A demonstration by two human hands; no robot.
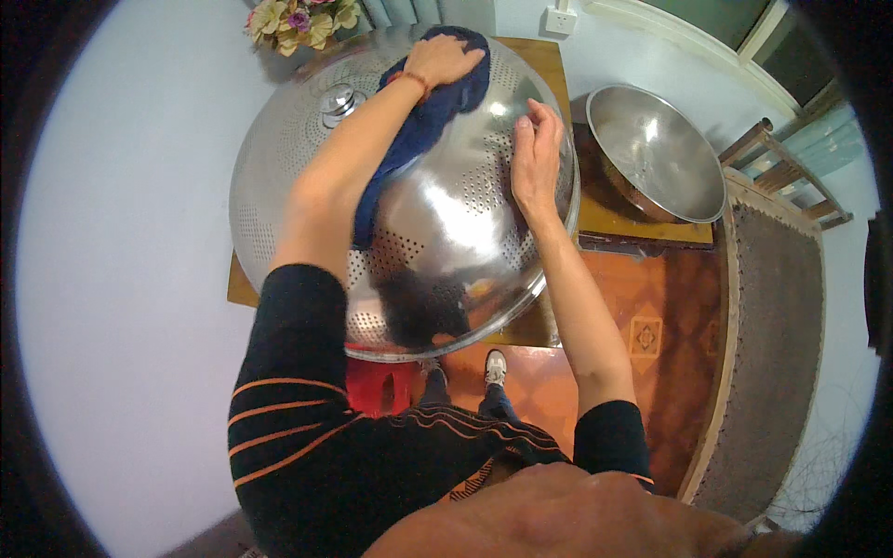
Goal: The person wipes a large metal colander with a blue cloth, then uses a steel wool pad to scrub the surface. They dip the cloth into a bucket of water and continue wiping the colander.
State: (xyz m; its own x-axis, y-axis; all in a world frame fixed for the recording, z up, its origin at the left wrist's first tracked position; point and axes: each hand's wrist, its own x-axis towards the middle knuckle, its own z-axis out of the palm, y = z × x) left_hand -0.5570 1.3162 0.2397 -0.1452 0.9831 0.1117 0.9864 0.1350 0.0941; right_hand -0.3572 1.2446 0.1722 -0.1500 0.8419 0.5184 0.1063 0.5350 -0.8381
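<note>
A large domed stainless-steel lid (pixel 446 202) with patches of small holes and a shiny round knob (pixel 340 102) spreads out before me, tilted on its support. My left hand (pixel 444 61) grips and presses a dark blue cloth (pixel 425 129) against the lid's far part, and the cloth trails back towards the middle of the dome. Against the lid's right side rests my right hand (pixel 538 159), fingers extended, holding nothing.
A wooden table (pixel 536 59) stands beneath the lid. To the right, a big steel bowl (pixel 656 153) leans on a wooden surface (pixel 649 234). Artificial flowers (pixel 300 24) are at the back left by the wall. A red object (pixel 380 387) shows below the lid's near edge.
</note>
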